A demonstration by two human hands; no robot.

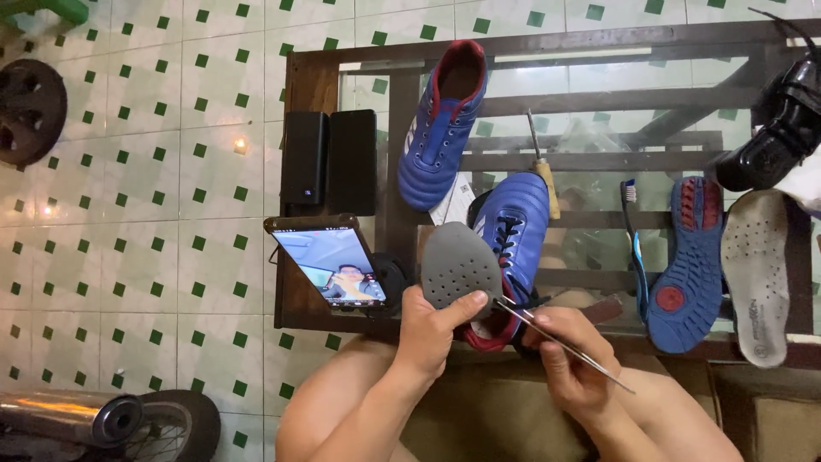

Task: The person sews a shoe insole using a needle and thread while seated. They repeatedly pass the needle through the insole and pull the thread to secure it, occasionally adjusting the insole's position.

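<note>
Both hands: left (432, 329) grips grey insole (457, 265), right (571, 359) thin metal tool (564, 346).

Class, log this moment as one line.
left hand: holds grey insole | right hand: holds thin metal tool | blue shoe: on glass table

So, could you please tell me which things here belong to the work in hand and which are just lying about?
In hand:
left hand holding the grey insole
right hand holding the thin metal tool
blue shoe just beyond

Lying about:
second blue shoe
toothbrush
blue sole
white insole
black shoe
phone
</note>
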